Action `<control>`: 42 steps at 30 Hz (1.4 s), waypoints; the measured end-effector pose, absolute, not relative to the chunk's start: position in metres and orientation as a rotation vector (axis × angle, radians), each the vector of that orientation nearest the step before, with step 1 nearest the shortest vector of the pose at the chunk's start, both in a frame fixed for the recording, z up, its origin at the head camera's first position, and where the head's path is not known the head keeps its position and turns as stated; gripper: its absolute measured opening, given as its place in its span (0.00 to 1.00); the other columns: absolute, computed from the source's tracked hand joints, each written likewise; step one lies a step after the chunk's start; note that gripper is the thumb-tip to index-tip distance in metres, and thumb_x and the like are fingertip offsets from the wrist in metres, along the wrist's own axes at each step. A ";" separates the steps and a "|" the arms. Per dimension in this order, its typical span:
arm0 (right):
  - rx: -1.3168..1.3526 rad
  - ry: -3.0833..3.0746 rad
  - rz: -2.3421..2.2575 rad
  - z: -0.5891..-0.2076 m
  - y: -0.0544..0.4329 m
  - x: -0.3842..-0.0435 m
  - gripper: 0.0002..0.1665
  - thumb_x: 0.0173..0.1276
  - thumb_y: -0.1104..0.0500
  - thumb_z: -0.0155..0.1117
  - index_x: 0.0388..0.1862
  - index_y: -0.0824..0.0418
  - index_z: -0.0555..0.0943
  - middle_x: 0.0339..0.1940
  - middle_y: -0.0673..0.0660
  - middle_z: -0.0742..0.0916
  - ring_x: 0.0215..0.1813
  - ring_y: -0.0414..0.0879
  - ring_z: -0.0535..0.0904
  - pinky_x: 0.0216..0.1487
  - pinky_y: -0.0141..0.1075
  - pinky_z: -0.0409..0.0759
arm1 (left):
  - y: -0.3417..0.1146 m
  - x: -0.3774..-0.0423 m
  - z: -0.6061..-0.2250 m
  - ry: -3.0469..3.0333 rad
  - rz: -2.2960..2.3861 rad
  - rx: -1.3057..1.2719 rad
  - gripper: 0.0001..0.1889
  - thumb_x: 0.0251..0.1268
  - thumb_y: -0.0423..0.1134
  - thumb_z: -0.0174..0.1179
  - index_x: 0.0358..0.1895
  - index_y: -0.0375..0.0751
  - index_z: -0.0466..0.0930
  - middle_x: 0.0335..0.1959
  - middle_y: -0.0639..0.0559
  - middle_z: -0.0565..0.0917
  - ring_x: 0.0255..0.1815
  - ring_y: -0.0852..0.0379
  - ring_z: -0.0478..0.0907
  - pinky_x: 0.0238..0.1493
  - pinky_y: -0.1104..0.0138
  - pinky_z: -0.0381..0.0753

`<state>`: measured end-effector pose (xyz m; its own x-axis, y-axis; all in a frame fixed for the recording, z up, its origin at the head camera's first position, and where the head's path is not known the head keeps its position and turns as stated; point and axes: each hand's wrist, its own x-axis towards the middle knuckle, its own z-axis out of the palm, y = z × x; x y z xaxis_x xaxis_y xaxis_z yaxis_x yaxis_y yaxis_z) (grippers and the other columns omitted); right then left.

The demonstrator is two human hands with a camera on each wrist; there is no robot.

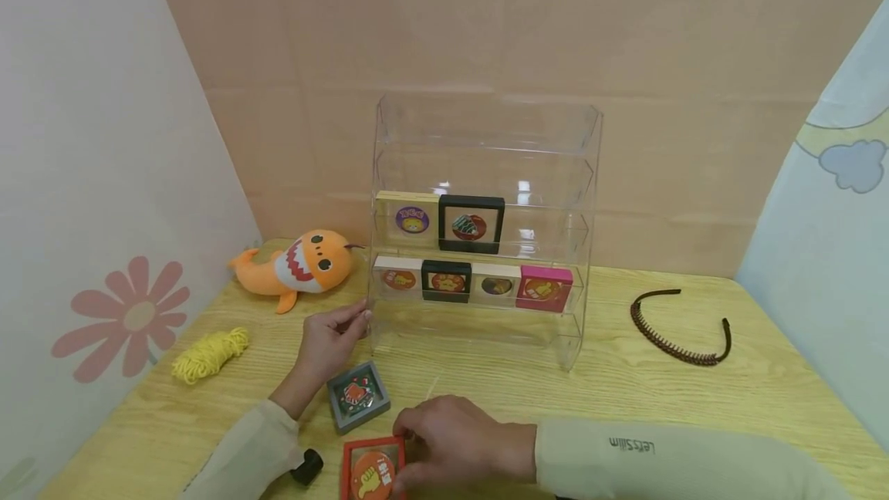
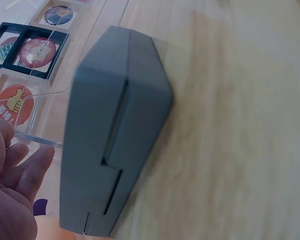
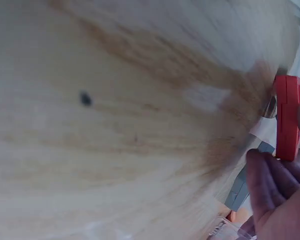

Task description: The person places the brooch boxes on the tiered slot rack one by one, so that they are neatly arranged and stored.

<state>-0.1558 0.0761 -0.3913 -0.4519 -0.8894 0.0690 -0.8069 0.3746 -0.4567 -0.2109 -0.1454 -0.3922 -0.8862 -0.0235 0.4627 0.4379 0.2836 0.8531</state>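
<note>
A clear acrylic display rack (image 1: 486, 146) stands upright on the table, tiered with several shelves. My left hand (image 1: 333, 339) pinches its lower left side edge between thumb and fingers. In my right hand (image 1: 454, 442) is a red square display frame (image 1: 373, 473), gripped by its right side; a thumbs-up badge shows inside it. The right wrist view has the red frame (image 3: 288, 117) edge-on between thumb and fingers. Between the hands lies a grey display frame (image 1: 359, 396) with a green and red badge, looming large as a grey case (image 2: 110, 135) in the left wrist view.
On the rack, a cream frame (image 1: 407, 219) and a black frame (image 1: 471, 224) occupy one tier, with several more below, including a pink one (image 1: 545, 289). An orange shark plush (image 1: 299, 268) and yellow yarn (image 1: 211, 355) lie left; a brown headband (image 1: 677, 346) lies right.
</note>
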 end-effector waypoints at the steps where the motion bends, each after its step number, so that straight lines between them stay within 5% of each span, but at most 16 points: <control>1: -1.536 2.419 -0.705 -0.392 0.077 -0.156 0.20 0.63 0.42 0.65 0.44 0.54 0.80 0.35 0.37 0.83 0.33 0.23 0.72 0.33 0.15 0.71 | -0.146 -0.211 -0.392 -2.176 -1.629 -0.370 0.11 0.60 0.20 0.58 0.47 0.19 0.78 0.40 0.31 0.82 0.33 0.39 0.83 0.30 0.66 0.85; 7: -1.467 2.196 -1.087 -0.389 0.080 -0.153 0.09 0.66 0.55 0.65 0.41 0.58 0.82 0.35 0.42 0.85 0.34 0.24 0.77 0.32 0.19 0.78 | -0.146 -0.211 -0.393 -2.177 -1.632 -0.367 0.11 0.61 0.20 0.58 0.47 0.19 0.78 0.41 0.31 0.82 0.34 0.39 0.83 0.30 0.67 0.85; 15: -1.475 2.076 -1.400 -0.386 0.084 -0.154 0.08 0.65 0.62 0.65 0.40 0.65 0.86 0.36 0.52 0.88 0.37 0.30 0.81 0.32 0.27 0.83 | -0.144 -0.211 -0.393 -2.168 -1.636 -0.388 0.11 0.60 0.19 0.58 0.46 0.18 0.78 0.40 0.30 0.81 0.33 0.36 0.82 0.30 0.63 0.85; 30: -1.424 2.416 -1.437 -0.357 0.110 -0.196 0.06 0.63 0.61 0.68 0.37 0.61 0.87 0.33 0.51 0.88 0.32 0.37 0.82 0.30 0.30 0.84 | -0.155 -0.229 -0.420 -2.167 -1.657 -0.372 0.12 0.62 0.26 0.60 0.49 0.26 0.80 0.43 0.35 0.82 0.33 0.47 0.84 0.30 0.67 0.85; 42: -1.207 2.782 -1.424 -0.337 0.116 -0.231 0.03 0.63 0.61 0.68 0.35 0.59 0.86 0.31 0.47 0.86 0.33 0.38 0.82 0.33 0.30 0.84 | -0.147 -0.214 -0.397 -2.217 -1.642 -0.325 0.12 0.62 0.23 0.59 0.48 0.22 0.79 0.43 0.33 0.81 0.36 0.38 0.82 0.30 0.66 0.85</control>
